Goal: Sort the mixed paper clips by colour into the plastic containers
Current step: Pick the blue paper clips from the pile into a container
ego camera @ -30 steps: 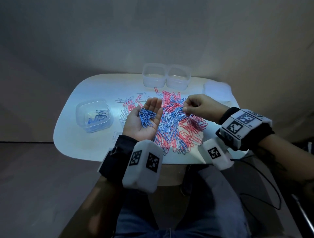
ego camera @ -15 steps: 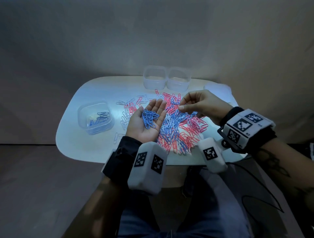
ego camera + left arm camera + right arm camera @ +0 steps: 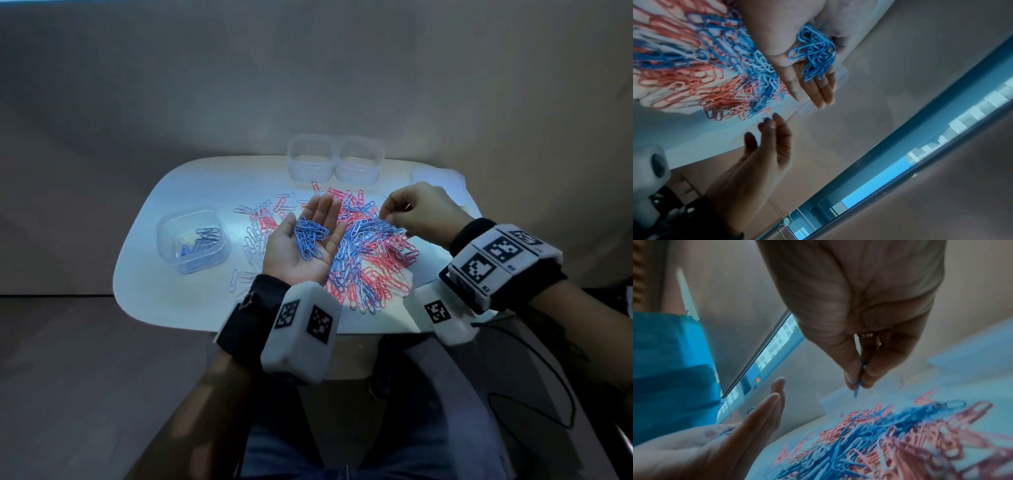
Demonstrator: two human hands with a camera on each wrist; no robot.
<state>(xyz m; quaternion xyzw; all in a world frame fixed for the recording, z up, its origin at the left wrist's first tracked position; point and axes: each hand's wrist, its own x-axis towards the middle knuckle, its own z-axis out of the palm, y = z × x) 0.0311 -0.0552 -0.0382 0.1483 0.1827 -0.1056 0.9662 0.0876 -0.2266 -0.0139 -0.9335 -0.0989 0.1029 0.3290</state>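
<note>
A mixed pile of pink, blue and white paper clips [image 3: 370, 253] lies on the white table [image 3: 191, 192]. My left hand [image 3: 305, 240] is palm up over the pile's left side, fingers straight, carrying a heap of blue clips [image 3: 310, 236] [image 3: 816, 53]. My right hand [image 3: 411, 212] hovers above the pile's far right and pinches one blue clip [image 3: 858, 384] between thumb and fingertips. A clear container [image 3: 191, 240] at the left holds a few blue clips. Two clear containers [image 3: 310, 161] [image 3: 358, 162] stand at the table's far edge.
A clear lid [image 3: 438, 178] lies at the far right corner of the table. White clips [image 3: 251, 240] are scattered left of the pile. The table's near edge is just past my wrists, with my lap below it.
My right hand has lifted off the pile with a blue clip pinched, moving up and slightly away. The left hand stays palm up with its blue clips.
</note>
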